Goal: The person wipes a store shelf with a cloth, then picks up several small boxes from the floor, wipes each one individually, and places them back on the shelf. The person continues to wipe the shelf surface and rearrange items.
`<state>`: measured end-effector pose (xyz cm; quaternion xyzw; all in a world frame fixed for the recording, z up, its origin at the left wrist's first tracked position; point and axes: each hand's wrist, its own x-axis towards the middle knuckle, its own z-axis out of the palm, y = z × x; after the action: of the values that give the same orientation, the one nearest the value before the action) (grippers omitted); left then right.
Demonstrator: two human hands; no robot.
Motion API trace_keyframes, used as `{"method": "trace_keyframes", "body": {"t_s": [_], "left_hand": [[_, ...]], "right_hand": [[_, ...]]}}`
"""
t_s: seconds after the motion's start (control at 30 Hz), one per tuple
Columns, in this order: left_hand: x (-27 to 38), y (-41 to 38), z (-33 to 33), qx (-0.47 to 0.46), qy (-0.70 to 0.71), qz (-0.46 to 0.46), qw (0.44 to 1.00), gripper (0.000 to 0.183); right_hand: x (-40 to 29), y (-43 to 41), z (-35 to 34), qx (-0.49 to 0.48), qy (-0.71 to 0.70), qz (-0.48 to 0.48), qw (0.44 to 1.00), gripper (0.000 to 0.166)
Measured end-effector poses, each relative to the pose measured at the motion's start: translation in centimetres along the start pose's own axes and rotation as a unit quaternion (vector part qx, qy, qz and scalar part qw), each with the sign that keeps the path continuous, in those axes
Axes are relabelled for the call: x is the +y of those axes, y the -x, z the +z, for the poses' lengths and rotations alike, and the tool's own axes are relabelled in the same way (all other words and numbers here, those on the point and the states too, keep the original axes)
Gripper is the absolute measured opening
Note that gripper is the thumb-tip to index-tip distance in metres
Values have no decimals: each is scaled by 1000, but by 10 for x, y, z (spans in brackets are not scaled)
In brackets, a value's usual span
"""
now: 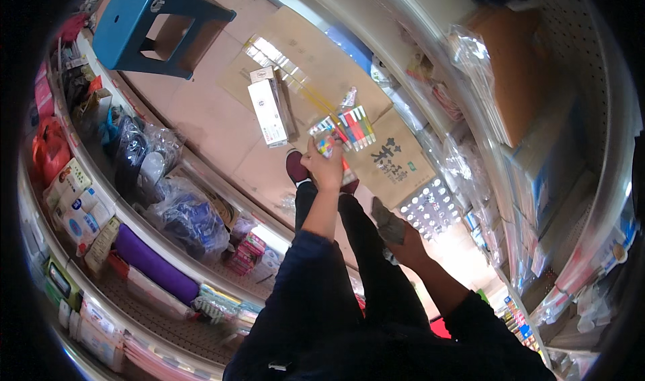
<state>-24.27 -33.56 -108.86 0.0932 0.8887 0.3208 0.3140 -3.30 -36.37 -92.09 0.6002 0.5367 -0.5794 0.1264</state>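
Note:
My left hand grips a small pack with a multicoloured wrapper, held over the floor near my shoes. Just beyond it, a row of slim coloured packs with white ends lies on flattened cardboard; what they contain is unclear. Another small colourful packet rests above that row. In my right hand, lower and closer to my body, is a bunched grey cloth. A long white box lies left of the packs, against a second narrow box.
A blue plastic stool stands at upper left. Shelves to the left hold bagged goods and a purple item. More shelving rises at right, with plastic-wrapped boards. A dotted sheet adjoins the cardboard.

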Motion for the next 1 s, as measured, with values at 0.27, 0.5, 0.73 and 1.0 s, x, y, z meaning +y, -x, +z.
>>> {"method": "trace_keyframes", "body": {"t_s": [0.27,0.5,0.73,1.0], "left_hand": [[19,-20,-6,-22,-124,117,985,86],[22,-98,-76,173,-179,168,954,80],[37,-93,-115,0,-30,85,996,60],[66,50,-157,-139,-23,235,962,69]], "right_hand": [[25,-5,-4,21,-15,-30,999,49],[5,-18,8,-9,-28,-41,999,51],[-38,-56,14,14,-99,-69,993,47],[-180,-58,24,44,9,-262,964,84]]}}
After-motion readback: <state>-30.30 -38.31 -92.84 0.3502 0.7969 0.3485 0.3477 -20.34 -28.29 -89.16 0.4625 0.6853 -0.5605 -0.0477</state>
